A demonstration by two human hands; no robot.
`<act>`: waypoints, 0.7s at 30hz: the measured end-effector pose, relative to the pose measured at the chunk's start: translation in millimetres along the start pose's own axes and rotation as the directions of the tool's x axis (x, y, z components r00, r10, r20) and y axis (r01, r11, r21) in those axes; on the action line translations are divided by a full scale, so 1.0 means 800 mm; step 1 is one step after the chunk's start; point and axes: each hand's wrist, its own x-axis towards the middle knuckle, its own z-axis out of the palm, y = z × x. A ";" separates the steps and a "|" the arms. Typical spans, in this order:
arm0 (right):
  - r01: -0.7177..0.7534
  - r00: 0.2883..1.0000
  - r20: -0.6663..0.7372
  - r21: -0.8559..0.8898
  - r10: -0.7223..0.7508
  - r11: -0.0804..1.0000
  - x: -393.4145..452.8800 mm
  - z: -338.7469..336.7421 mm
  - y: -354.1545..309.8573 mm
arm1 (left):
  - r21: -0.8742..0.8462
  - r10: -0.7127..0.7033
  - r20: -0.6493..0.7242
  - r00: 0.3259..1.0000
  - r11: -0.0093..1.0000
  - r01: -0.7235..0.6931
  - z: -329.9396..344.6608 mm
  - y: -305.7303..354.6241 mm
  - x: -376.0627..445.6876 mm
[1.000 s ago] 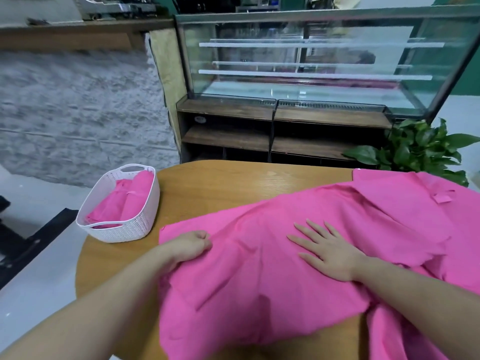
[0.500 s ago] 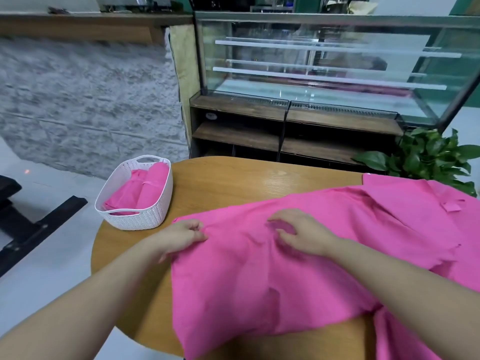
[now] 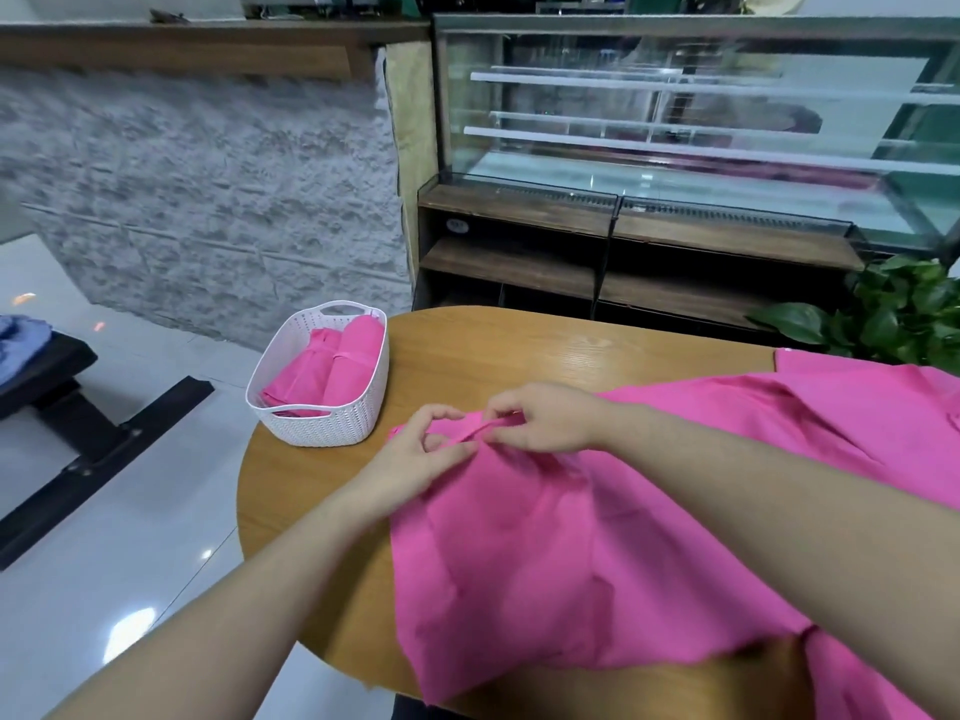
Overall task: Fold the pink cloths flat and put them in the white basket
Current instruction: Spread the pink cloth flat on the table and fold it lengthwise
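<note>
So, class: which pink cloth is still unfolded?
The pink cloth on the table, pinched by both hands; the cloths in the white basket are already folded.

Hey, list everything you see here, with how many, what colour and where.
pink cloth: one, pink, spread on the table.
more pink cloth: count unclear, pink, table's right side.
folded cloths: at least two, pink, inside the basket.
white basket: one, white, table's left edge.
table: one, light wood.
display case: one, glass, behind the table.
plant: one, green, far right.
bench: one, black, left floor.
left hand: pinches the cloth's far edge.
right hand: pinches the same edge.
</note>
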 end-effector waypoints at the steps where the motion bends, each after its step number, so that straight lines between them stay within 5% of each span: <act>1: 0.004 0.999 -0.043 0.043 -0.003 0.999 -0.001 0.000 0.000 | -0.106 -0.060 -0.027 0.998 0.993 0.057 0.002 -0.008 -0.007; 6: 0.038 0.959 -0.285 0.159 0.009 0.986 0.008 0.005 0.006 | -0.623 -0.224 0.078 0.971 0.750 0.223 0.023 -0.038 -0.036; 11: -0.090 0.940 -0.321 0.092 0.115 0.992 0.027 0.010 0.020 | -0.490 -0.352 0.131 0.927 0.790 0.369 0.029 -0.041 -0.064; 15: -0.154 0.931 -0.333 0.011 0.149 0.988 0.040 0.019 0.022 | -0.518 -0.405 0.217 0.888 0.723 0.457 0.022 -0.045 -0.082; 21: -0.160 0.960 -0.263 -0.222 0.099 0.962 0.072 0.051 0.008 | -0.544 -0.530 0.149 0.835 0.661 0.516 0.013 -0.054 -0.092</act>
